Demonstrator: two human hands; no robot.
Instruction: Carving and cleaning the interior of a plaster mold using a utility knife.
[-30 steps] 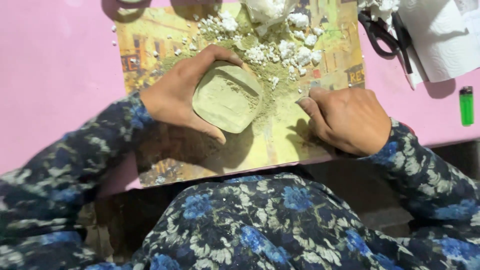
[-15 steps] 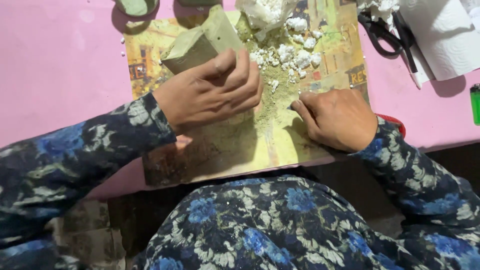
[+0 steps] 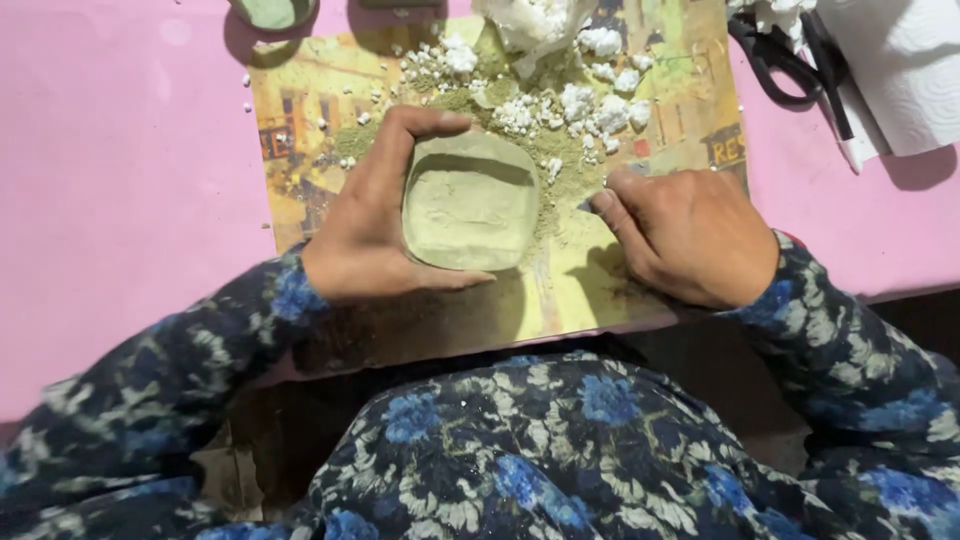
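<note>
While the left hand (image 3: 385, 235) curls around a squarish green clay dish (image 3: 470, 200), thumb along its near rim and fingers wrapped over its far left corner, the dish sits on the printed placemat (image 3: 300, 120) near the mat's middle. That hand grips the dish from the left, palm against the wall, wrist angled in from the lower left in a dark sleeve with blue flowers. To the right of the dish, the right hand (image 3: 690, 235) rests knuckles up on the mat, fingers bent under and fingertips pressed to the powdery surface just beside the dish; it is loosely clenched, and whether it holds anything cannot be told.

Beyond the dish, white crumbly lumps (image 3: 585, 100) lie scattered over loose green powder (image 3: 560, 165), leaving little open mat on that side. Left of the dish the mat shows a bare strip, then the pink tabletop (image 3: 120, 200) spreads wide. The mat's near edge meets the table edge close to the person's lap. Far right of the dish lie black-handled scissors (image 3: 775, 55) and white paper towel (image 3: 905, 70).

The dish looks matte and chalky, with thick rounded walls and a shallow, roughly scraped hollow. The mat is glossy, printed in yellows and browns.
</note>
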